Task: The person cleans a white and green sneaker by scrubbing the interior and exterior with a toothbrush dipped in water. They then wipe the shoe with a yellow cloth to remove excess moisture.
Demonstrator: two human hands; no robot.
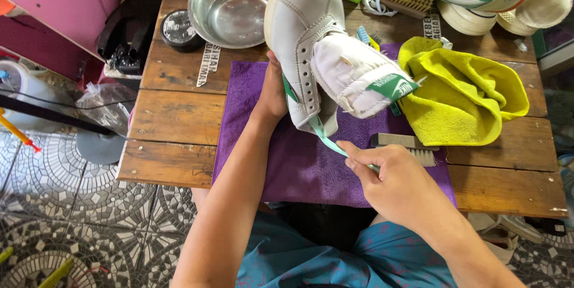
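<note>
I'm seeing the right hand (397, 186) nearest me, fingers pinching a pale green toothbrush (327, 141) whose head is working inside the white sneaker (305, 37). The left hand (273, 94) is gripping that sneaker from beneath, tilting it above the purple cloth (299, 168). Farther back, a steel bowl (230, 4) is sitting on the wooden table (173, 120); I cannot tell what it's holding.
</note>
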